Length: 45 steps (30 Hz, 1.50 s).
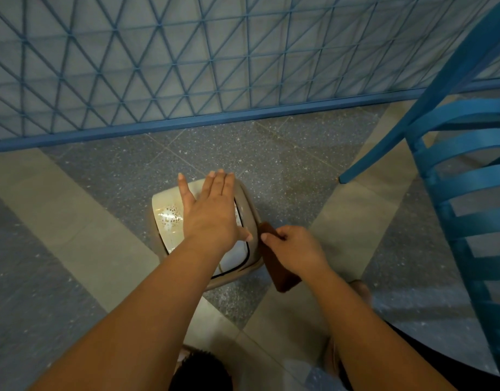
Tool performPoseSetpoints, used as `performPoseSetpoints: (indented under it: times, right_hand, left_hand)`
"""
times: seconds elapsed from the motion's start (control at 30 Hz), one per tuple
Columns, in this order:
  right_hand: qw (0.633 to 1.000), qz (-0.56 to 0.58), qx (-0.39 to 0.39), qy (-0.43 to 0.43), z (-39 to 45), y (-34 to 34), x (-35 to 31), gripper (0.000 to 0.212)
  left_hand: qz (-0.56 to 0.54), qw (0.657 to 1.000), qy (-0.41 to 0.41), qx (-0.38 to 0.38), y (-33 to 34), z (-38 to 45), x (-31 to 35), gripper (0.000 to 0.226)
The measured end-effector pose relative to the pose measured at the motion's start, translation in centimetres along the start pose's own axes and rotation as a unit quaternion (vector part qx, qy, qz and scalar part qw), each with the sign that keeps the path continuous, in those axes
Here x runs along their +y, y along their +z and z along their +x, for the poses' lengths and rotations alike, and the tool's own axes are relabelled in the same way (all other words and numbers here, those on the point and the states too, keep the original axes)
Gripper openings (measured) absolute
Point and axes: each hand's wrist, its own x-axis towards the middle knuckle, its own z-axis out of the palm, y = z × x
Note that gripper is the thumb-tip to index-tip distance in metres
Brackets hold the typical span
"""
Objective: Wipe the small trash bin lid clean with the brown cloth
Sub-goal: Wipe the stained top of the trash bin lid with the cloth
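Here, the small trash bin (pixel 206 232) stood on the floor (pixel 271 170), right in front of the person. Its lid (pixel 169 218) was pale, with a patch of little brown spots on it. The left hand (pixel 212 210) lay over the lid with its fingers straight and flat, holding nothing. Whether it pressed down or only hung just above, I could not tell. The right hand (pixel 294 249) was just beside the bin, at its right side. Its fingers were curled tight around the brown cloth (pixel 282 277), and the cloth hung down out of the hand. The cloth was not on the lid.

A few things could go wrong. The bin looked small and light, so a hard push might slide it or tip it over. The lid might swing if it is the kind that flips, and then the wipe would slip off. The flat hand covered part of the lid, so dirt under it could get missed.

The floor was hard tile, dark speckled grey with pale bands across it. A blue wire fence (pixel 186 66) ran behind the bin. A blue chair (pixel 468 179) stood to the right, well apart from the bin.
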Motion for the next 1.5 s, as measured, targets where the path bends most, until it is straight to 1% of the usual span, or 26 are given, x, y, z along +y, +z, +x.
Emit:
performPoseSetpoints:
  times: [0.03,0.07,0.1,0.13,0.17,0.2,0.27,0.3,0.4,0.53,0.73,0.83,0.93,1.07,1.2,1.33,1.43,1.5]
  right_hand:
    - [0.995,0.095,-0.014,0.027,0.3,-0.3,-0.1,0.027]
    - [0.977,0.204,-0.03,0.057,0.5,-0.4,-0.2,0.024]
    - [0.953,0.287,-0.043,0.082,0.6,-0.4,-0.2,0.021]
    - [0.942,0.32,-0.05,0.086,0.7,-0.3,-0.2,0.018]
    - [0.947,0.308,-0.047,0.077,0.9,0.0,0.0,0.016]
    - [0.961,0.267,-0.028,0.06,1.2,0.5,0.2,0.018]
    - [0.984,0.17,0.034,0.026,1.2,1.0,0.6,0.024]
    - [0.989,0.135,0.053,0.01,1.0,1.0,0.5,0.022]
    - [0.996,0.043,0.072,-0.025,0.4,0.8,0.3,0.014]
    - [0.991,-0.054,0.109,-0.055,1.0,0.3,-1.6,0.014]
    - [0.989,-0.064,0.106,-0.086,5.2,-0.5,-6.0,0.015]
    - [0.988,-0.068,0.103,-0.092,6.3,-0.4,-6.7,0.016]
    - [0.992,-0.035,0.101,-0.069,4.7,-0.1,-5.2,0.017]
    - [0.992,-0.01,0.115,-0.045,0.2,1.1,-0.7,0.016]
    - [0.989,0.03,0.133,-0.052,-2.7,3.1,2.3,0.013]
    - [0.987,0.057,0.143,-0.049,-2.2,3.6,2.0,0.013]
    - [0.989,0.028,0.139,-0.031,-0.2,2.7,0.3,0.023]
    - [0.988,0.033,0.147,-0.022,0.3,2.6,-0.6,0.023]
  left_hand:
    - [0.0,1.0,0.0,-0.001,0.0,0.0,0.0,0.12]
    - [-0.002,1.0,-0.001,-0.002,0.0,0.0,0.0,0.12]
    - [-0.004,1.0,-0.002,-0.002,0.1,0.1,0.0,0.12]
    - [-0.006,1.0,-0.002,-0.002,0.1,0.1,0.0,0.12]
    - [-0.006,1.0,-0.001,-0.001,0.1,0.1,0.0,0.12]
    - [-0.006,1.0,0.0,0.001,0.1,0.1,0.0,0.12]
    - [-0.008,1.0,0.001,0.008,0.2,0.1,0.0,0.12]
    - [-0.008,1.0,0.0,0.011,0.3,0.1,-0.1,0.12]
    - [-0.005,1.0,0.002,0.007,0.1,0.1,-0.1,0.12]
    - [-0.003,1.0,0.003,0.01,0.3,0.1,-0.1,0.12]
    - [0.005,1.0,0.003,0.008,0.3,0.2,0.0,0.119]
    - [0.0,1.0,-0.004,0.011,0.3,0.2,0.1,0.119]
    - [0.004,1.0,-0.009,0.012,0.1,0.0,0.1,0.119]
    - [0.008,1.0,-0.007,0.007,-0.1,-0.1,0.3,0.119]
    - [0.017,1.0,-0.016,0.005,-0.2,-0.2,0.4,0.12]
    - [0.028,0.998,-0.051,-0.005,-0.3,-0.3,0.0,0.119]
    - [0.037,0.996,-0.082,-0.009,-0.2,-0.3,-0.5,0.12]
    - [0.037,0.995,-0.087,-0.01,-0.2,-0.3,-0.5,0.12]
